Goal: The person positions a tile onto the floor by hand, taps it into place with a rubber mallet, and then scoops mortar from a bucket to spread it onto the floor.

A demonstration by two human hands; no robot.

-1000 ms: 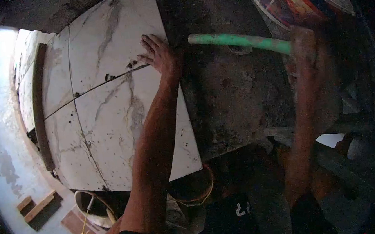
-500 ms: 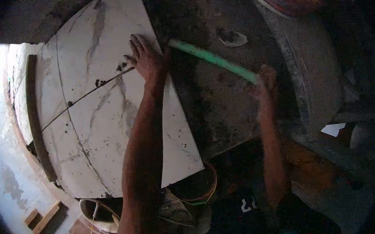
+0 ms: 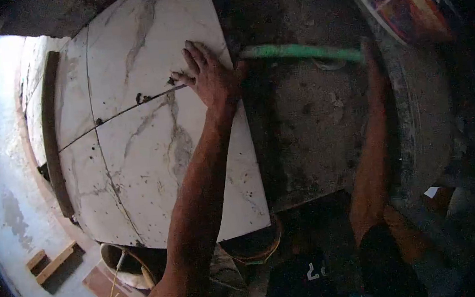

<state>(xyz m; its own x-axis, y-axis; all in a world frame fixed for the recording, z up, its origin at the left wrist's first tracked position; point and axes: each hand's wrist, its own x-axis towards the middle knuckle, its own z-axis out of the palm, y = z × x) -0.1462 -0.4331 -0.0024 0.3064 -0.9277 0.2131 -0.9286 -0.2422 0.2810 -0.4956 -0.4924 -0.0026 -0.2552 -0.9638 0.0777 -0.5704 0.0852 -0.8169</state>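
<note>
My left hand (image 3: 212, 80) lies over the white marbled tiles (image 3: 139, 173), its fingers spread at the right edge, where a dark joint meets that edge. My right hand (image 3: 373, 59) is closed round the right end of a long green bar (image 3: 302, 53), blurred by motion. The bar's left end is right at the tile edge, near my left thumb. Beneath the bar is a bare, rough grey surface (image 3: 309, 137). Dark crumbs of mortar (image 3: 143, 98) dot the tile joint beside my left fingers.
A colourful printed bag (image 3: 404, 1) lies at the upper right. A wooden strip (image 3: 54, 135) borders the tiles on the left. Below stand a bucket (image 3: 112, 256) with a tool in it and a round container (image 3: 256, 247). Wood pieces (image 3: 54, 269) lie on the pale floor.
My right hand has swung up and to the right with the green bar, which now lies nearly level. The view has shifted, and my left hand stays at the tile edge.
</note>
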